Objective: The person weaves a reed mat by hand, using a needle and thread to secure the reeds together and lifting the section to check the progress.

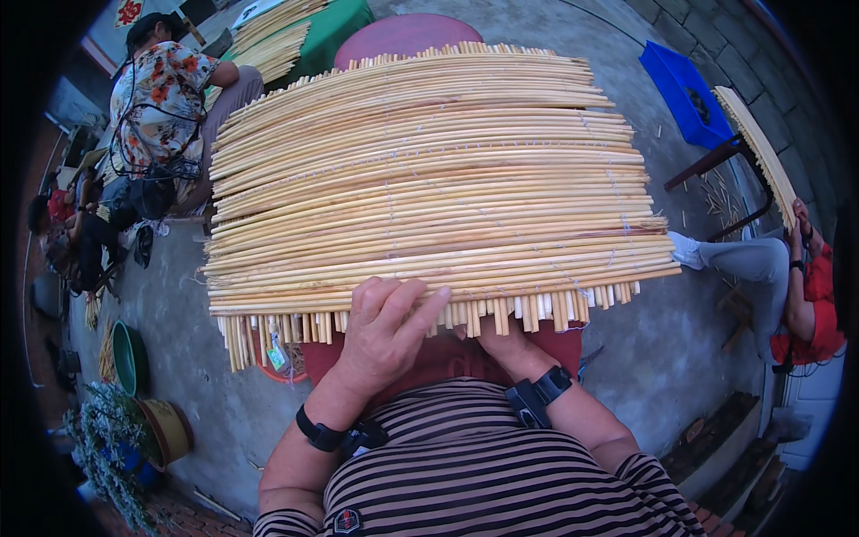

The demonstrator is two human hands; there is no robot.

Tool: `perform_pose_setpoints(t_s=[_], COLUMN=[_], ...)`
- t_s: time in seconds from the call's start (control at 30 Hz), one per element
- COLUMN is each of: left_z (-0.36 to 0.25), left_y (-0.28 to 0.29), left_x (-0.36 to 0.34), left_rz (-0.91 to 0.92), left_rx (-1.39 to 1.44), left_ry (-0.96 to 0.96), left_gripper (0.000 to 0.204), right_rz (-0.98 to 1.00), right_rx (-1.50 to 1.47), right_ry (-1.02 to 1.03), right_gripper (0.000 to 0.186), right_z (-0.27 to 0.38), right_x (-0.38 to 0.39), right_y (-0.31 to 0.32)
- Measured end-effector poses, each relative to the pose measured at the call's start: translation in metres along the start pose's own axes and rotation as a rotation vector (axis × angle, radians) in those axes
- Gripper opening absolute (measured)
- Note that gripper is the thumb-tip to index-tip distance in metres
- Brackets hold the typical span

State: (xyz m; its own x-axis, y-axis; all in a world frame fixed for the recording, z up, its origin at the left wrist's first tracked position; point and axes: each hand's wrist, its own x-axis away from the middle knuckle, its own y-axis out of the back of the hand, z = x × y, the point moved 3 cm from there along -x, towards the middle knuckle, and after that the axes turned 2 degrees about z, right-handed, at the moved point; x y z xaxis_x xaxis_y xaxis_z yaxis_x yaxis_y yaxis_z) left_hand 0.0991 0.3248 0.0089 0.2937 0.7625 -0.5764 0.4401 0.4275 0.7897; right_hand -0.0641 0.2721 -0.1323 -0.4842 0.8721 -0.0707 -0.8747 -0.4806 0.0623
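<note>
A wide mat of pale, straight sticks (429, 188), tied with thin thread in several lines, spans the centre, with short crosswise stick ends poking out along its near edge. My left hand (385, 331) grips that near edge left of middle, its bent fingers on top of the sticks. My right hand (501, 345) is partly under the same edge, right of the left one, with its fingers hidden by the mat. Under the mat, near my lap, is red fabric (565, 349); a small green-and-white tag (276, 358) hangs at the lower left edge.
Co-workers sit at left (165, 116) (67, 224) and right (810, 313), the right one holding a stick panel (752, 152). A green-covered table (335, 18) and pink stool (407, 31) stand behind, a blue bin (680, 107) at right rear, a green basin (128, 358) and potted plant (107, 443) at lower left.
</note>
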Motion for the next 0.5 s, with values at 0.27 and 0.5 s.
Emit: perform_pose_setpoints(t_s=[0.27, 0.5], left_z=[0.000, -0.001], left_y=[-0.001, 0.000], left_x=[0.003, 0.004], left_rz=[0.037, 0.020], left_rx=[-0.047, -0.065], left_ry=[0.010, 0.003], left_gripper=[0.044, 0.045], right_rz=[-0.123, -0.077], right_rx=[0.536, 0.162], right_ry=[0.434, 0.091], right_gripper=[0.012, 0.010], right_z=[0.014, -0.002], right_x=[-0.002, 0.002], right_y=[0.001, 0.000])
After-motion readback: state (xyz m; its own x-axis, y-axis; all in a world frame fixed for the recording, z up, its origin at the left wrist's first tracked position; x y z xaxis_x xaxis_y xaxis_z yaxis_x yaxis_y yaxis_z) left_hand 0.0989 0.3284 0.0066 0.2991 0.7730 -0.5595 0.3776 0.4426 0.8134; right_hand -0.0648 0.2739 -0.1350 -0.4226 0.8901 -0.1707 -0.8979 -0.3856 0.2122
